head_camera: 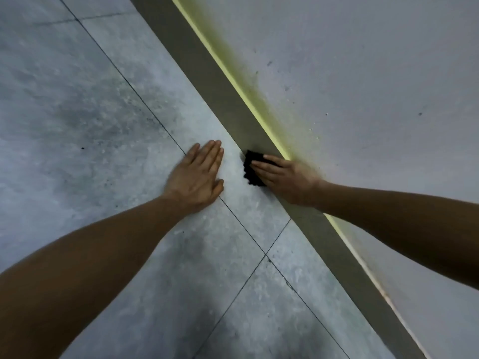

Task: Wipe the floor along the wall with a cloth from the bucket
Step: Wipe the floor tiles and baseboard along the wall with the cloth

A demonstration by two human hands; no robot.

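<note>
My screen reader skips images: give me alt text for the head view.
A right hand presses a black cloth where the grey tiled floor meets the dark skirting of a pale wall. The left hand rests flat on the floor beside it.

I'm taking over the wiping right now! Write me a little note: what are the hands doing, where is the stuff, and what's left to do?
Left hand: flat on the floor, fingers straight, holding nothing.
Right hand: fingers flat on the black cloth, pressing it to the floor right against the grey strip at the foot of the wall.
Bucket: not in view.
Done: cloth is out and on the floor; how much is wiped cannot be told.
Left: probably keep wiping along the wall.
</note>
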